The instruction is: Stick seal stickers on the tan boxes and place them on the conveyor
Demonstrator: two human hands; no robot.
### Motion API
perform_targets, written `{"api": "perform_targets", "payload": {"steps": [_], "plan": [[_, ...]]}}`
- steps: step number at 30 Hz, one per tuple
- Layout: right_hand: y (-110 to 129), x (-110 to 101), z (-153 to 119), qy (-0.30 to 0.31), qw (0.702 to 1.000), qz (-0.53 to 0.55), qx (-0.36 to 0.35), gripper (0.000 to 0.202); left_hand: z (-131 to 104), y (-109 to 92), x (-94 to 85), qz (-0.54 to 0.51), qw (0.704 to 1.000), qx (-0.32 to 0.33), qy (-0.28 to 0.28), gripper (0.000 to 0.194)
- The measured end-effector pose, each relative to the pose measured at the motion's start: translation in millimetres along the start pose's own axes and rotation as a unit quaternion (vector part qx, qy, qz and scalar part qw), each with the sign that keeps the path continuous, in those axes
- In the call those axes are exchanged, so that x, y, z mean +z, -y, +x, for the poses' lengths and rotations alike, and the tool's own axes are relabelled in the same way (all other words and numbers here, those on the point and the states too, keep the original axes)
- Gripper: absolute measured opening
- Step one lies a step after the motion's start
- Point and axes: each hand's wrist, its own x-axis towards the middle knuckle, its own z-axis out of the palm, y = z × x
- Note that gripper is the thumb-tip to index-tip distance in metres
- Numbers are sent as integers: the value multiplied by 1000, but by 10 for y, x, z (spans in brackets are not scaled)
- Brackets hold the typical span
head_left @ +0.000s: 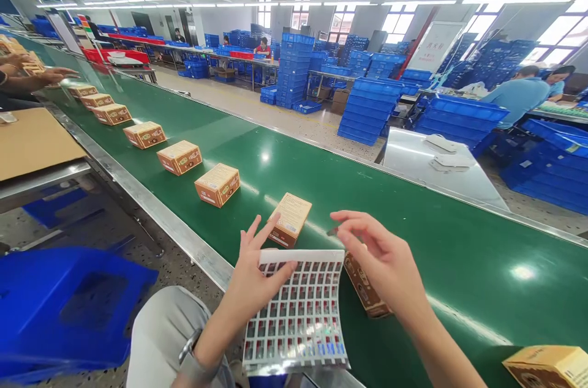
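Observation:
A sheet of small shiny stickers (296, 314) is gripped in my left hand (257, 278), the thumb lying on its top edge and the other fingers spread toward a brown and cream box (290, 220) on the green belt. Thumb and forefinger of my right hand (383, 253) pinch a small dark sticker (332, 231) to the right of the sheet. Beneath my right hand is another brown box (362, 284), partly hidden by the hand and the sheet.
Several similar boxes (218, 185) line the green belt (459, 253) toward the upper left, where another person's hands (52, 75) show. One box (549, 366) sits at the lower right. A blue bin (59, 314) stands at the lower left.

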Motion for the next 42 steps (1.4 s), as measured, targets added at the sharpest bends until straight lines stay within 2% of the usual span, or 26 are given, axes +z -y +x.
{"api": "perform_targets", "payload": {"steps": [2, 4, 8, 11, 15, 22, 27, 35, 39, 42], "plan": [[-126, 0, 111, -31, 992, 78, 91, 22, 65, 60, -28, -3, 999, -7, 36, 23], [-279, 46, 196, -52, 977, 145, 149, 30, 80, 72, -13, -32, 997, -5, 70, 20], [-531, 195, 254, -57, 964, 184, 185, 39, -23, -44, 104, -53, 994, 0, 97, 6], [-596, 271, 245, -57, 961, 175, 205, 39, -103, -161, 192, -41, 992, -8, 122, 14], [-602, 301, 262, -63, 960, 169, 216, 41, -106, -247, 242, -34, 987, -15, 156, 24], [-674, 301, 292, -56, 957, 167, 230, 49, -94, -274, 243, -59, 976, -22, 209, 18], [-683, 259, 246, -59, 962, 137, 227, 47, -129, -306, 322, -69, 971, -14, 227, 18], [-705, 148, 110, -74, 977, 42, 194, 41, -163, -377, 430, -97, 964, 11, 247, 18], [-682, 104, 35, -100, 978, -26, 184, 35, -168, -421, 477, -95, 958, 29, 268, 21], [-671, 32, 3, -123, 974, -56, 184, 44, -187, -435, 560, -95, 958, 38, 270, 16]]}}
